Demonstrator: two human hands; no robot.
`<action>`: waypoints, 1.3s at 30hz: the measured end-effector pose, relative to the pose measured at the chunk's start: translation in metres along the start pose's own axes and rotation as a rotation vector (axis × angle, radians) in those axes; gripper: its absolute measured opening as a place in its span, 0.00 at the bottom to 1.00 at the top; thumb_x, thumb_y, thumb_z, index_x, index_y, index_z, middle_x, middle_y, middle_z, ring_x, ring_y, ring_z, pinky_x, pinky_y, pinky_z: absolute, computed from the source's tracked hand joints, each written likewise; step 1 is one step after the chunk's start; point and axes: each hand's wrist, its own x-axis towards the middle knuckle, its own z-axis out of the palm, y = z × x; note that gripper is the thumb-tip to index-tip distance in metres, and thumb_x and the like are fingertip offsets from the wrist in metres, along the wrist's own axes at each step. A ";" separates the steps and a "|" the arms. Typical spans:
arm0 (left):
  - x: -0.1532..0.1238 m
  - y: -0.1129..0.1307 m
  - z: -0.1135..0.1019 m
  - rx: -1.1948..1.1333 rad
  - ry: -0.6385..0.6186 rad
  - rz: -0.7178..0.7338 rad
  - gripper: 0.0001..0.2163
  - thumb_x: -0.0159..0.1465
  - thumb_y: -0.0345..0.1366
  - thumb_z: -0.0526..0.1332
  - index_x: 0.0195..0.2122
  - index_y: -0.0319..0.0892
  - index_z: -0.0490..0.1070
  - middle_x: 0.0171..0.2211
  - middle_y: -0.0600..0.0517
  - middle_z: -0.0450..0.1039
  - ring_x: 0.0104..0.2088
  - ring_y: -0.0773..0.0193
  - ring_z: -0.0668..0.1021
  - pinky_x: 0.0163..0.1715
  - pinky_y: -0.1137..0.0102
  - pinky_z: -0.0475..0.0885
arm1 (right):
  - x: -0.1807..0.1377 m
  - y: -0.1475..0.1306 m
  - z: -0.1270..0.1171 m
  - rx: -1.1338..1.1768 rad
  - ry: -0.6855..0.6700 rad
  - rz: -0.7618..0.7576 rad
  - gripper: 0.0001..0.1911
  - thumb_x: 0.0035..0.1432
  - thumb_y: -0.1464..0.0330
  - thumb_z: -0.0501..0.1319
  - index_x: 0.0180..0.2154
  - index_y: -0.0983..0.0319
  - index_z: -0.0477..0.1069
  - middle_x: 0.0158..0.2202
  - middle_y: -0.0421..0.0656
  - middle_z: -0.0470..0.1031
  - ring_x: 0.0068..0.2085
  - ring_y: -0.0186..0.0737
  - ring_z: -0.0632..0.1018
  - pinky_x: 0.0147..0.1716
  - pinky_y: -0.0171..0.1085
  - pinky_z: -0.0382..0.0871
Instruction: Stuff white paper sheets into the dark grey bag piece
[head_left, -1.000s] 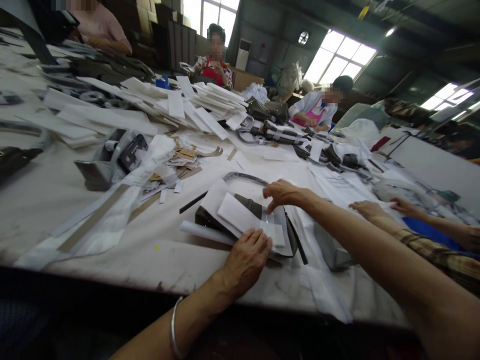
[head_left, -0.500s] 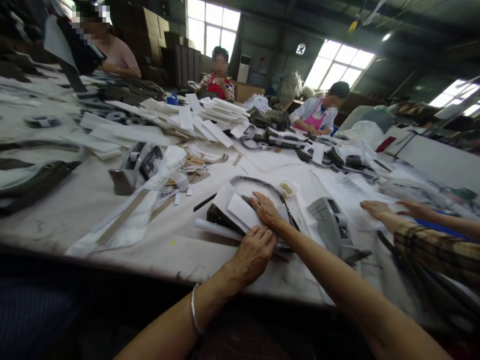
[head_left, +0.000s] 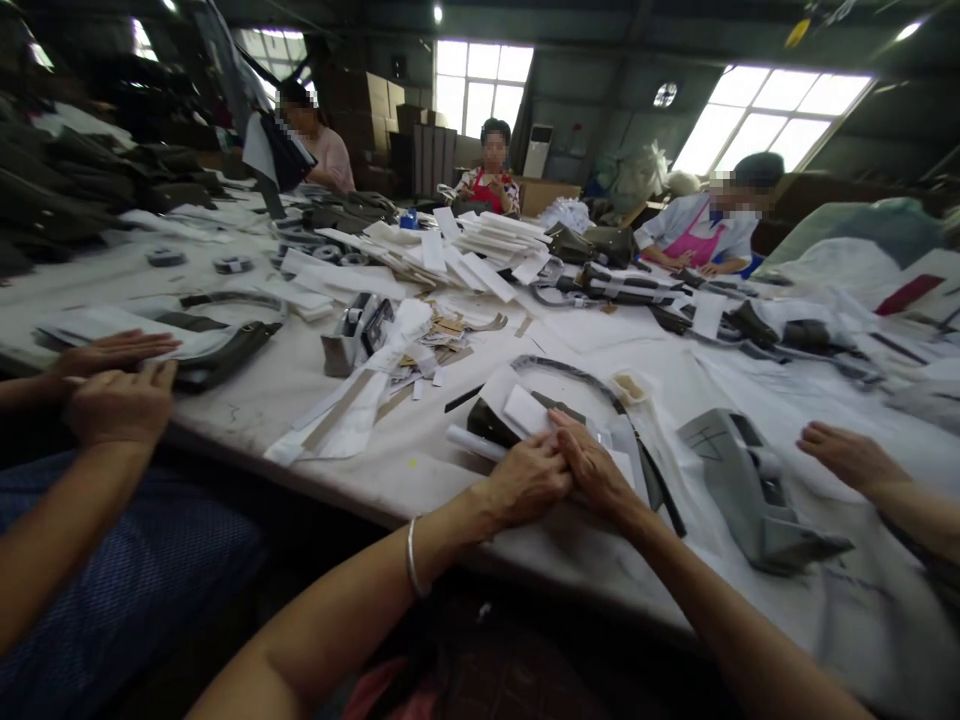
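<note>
My left hand [head_left: 527,480] and my right hand [head_left: 595,463] lie side by side, fingers flat, pressing on a dark bag piece [head_left: 491,424] wrapped in white paper [head_left: 525,408] near the table's front edge. A silver bangle [head_left: 412,557] circles my left wrist. A dark curved strap [head_left: 570,373] loops just beyond the hands. A rolled white paper [head_left: 469,441] sticks out to the left under the piece.
A grey tape dispenser [head_left: 746,487] stands right of my hands, another [head_left: 354,331] farther left. A co-worker's hands [head_left: 116,385] rest at the left edge, another's hand [head_left: 847,455] at the right. Stacks of white strips [head_left: 480,245] and three seated people fill the back.
My right hand has drawn back along the paper until it lies against my left hand. The view has swung left, bringing a co-worker's hands into sight.
</note>
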 end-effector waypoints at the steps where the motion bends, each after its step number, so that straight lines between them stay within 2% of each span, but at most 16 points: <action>1: -0.004 -0.014 -0.012 0.011 0.010 -0.060 0.13 0.70 0.34 0.55 0.52 0.36 0.71 0.50 0.44 0.74 0.56 0.55 0.71 0.64 0.57 0.59 | -0.002 0.001 0.003 -0.031 0.010 -0.029 0.36 0.68 0.45 0.40 0.62 0.62 0.64 0.64 0.52 0.63 0.66 0.51 0.62 0.66 0.57 0.52; 4: -0.014 -0.059 -0.045 0.038 -0.033 -0.319 0.18 0.72 0.46 0.53 0.52 0.39 0.71 0.52 0.45 0.73 0.58 0.53 0.70 0.63 0.53 0.59 | -0.003 0.000 0.007 -0.195 0.037 -0.117 0.34 0.68 0.47 0.44 0.64 0.62 0.61 0.66 0.53 0.59 0.67 0.53 0.60 0.65 0.59 0.54; 7: -0.023 -0.079 -0.057 -0.051 -0.113 -0.424 0.16 0.71 0.46 0.54 0.52 0.43 0.71 0.49 0.49 0.75 0.49 0.60 0.77 0.53 0.64 0.70 | -0.002 -0.007 0.006 -0.368 0.033 -0.180 0.34 0.67 0.49 0.50 0.65 0.62 0.58 0.68 0.55 0.56 0.67 0.55 0.60 0.64 0.58 0.56; 9: -0.028 -0.070 -0.055 -0.099 -0.128 -0.499 0.16 0.72 0.45 0.54 0.54 0.43 0.70 0.50 0.49 0.75 0.47 0.63 0.78 0.48 0.70 0.73 | -0.001 -0.014 0.005 -0.440 0.002 -0.191 0.34 0.67 0.50 0.52 0.65 0.63 0.57 0.67 0.56 0.57 0.67 0.55 0.60 0.63 0.58 0.57; 13: -0.040 -0.023 -0.049 -0.032 -0.086 -0.576 0.20 0.72 0.47 0.53 0.60 0.43 0.64 0.54 0.46 0.72 0.50 0.60 0.77 0.49 0.68 0.74 | -0.007 -0.027 0.008 -0.486 -0.049 -0.242 0.35 0.65 0.50 0.55 0.66 0.62 0.56 0.67 0.55 0.57 0.67 0.56 0.59 0.63 0.59 0.56; 16: -0.050 0.002 -0.049 0.018 -0.081 -0.560 0.21 0.71 0.44 0.54 0.62 0.43 0.61 0.56 0.44 0.70 0.53 0.57 0.75 0.51 0.64 0.74 | -0.015 -0.030 0.016 -0.511 -0.051 -0.320 0.33 0.67 0.52 0.54 0.65 0.65 0.57 0.67 0.55 0.58 0.67 0.55 0.60 0.65 0.60 0.52; 18: -0.056 0.006 -0.052 0.003 -0.085 -0.528 0.20 0.71 0.41 0.55 0.62 0.43 0.61 0.56 0.44 0.70 0.54 0.56 0.74 0.52 0.62 0.74 | -0.020 -0.030 0.020 -0.530 -0.040 -0.342 0.32 0.67 0.53 0.54 0.63 0.67 0.59 0.65 0.57 0.61 0.65 0.55 0.63 0.65 0.59 0.51; 21: -0.061 -0.001 -0.061 -0.031 -0.030 -0.469 0.19 0.70 0.37 0.58 0.61 0.43 0.63 0.53 0.46 0.72 0.52 0.57 0.75 0.53 0.62 0.73 | -0.022 -0.029 0.023 -0.539 -0.028 -0.354 0.31 0.67 0.54 0.55 0.63 0.67 0.59 0.63 0.57 0.64 0.63 0.54 0.66 0.64 0.58 0.54; 24: -0.061 -0.011 -0.064 -0.005 0.038 -0.344 0.17 0.70 0.32 0.55 0.60 0.44 0.65 0.56 0.45 0.71 0.57 0.58 0.73 0.59 0.60 0.69 | -0.021 -0.031 0.025 -0.543 -0.014 -0.340 0.29 0.68 0.56 0.54 0.63 0.67 0.60 0.63 0.58 0.65 0.63 0.54 0.66 0.63 0.58 0.55; 27: -0.062 -0.015 -0.056 -0.044 0.047 -0.246 0.16 0.70 0.27 0.52 0.57 0.41 0.68 0.56 0.45 0.71 0.57 0.61 0.74 0.57 0.66 0.71 | -0.022 -0.035 0.031 -0.579 0.012 -0.289 0.28 0.68 0.58 0.55 0.62 0.68 0.60 0.63 0.58 0.64 0.63 0.57 0.66 0.63 0.60 0.53; 30: -0.071 -0.011 -0.044 -0.079 0.051 -0.278 0.15 0.70 0.27 0.53 0.57 0.39 0.67 0.53 0.45 0.74 0.53 0.63 0.77 0.54 0.69 0.74 | -0.025 -0.037 0.037 -0.615 0.030 -0.276 0.29 0.67 0.59 0.56 0.62 0.70 0.61 0.62 0.59 0.65 0.63 0.60 0.65 0.64 0.62 0.50; 35: -0.090 0.001 -0.035 -0.028 -0.037 -0.237 0.23 0.67 0.30 0.58 0.63 0.35 0.59 0.60 0.39 0.67 0.62 0.54 0.68 0.62 0.56 0.67 | -0.032 -0.035 0.039 -0.582 0.062 -0.347 0.27 0.67 0.59 0.56 0.63 0.65 0.61 0.64 0.54 0.64 0.65 0.57 0.63 0.66 0.61 0.47; 39: -0.093 -0.001 -0.033 0.012 -0.072 -0.191 0.25 0.65 0.32 0.62 0.62 0.35 0.58 0.59 0.39 0.68 0.60 0.52 0.71 0.59 0.56 0.68 | -0.035 -0.036 0.034 -0.575 0.023 -0.407 0.31 0.65 0.57 0.59 0.62 0.67 0.61 0.64 0.54 0.63 0.65 0.55 0.62 0.67 0.58 0.47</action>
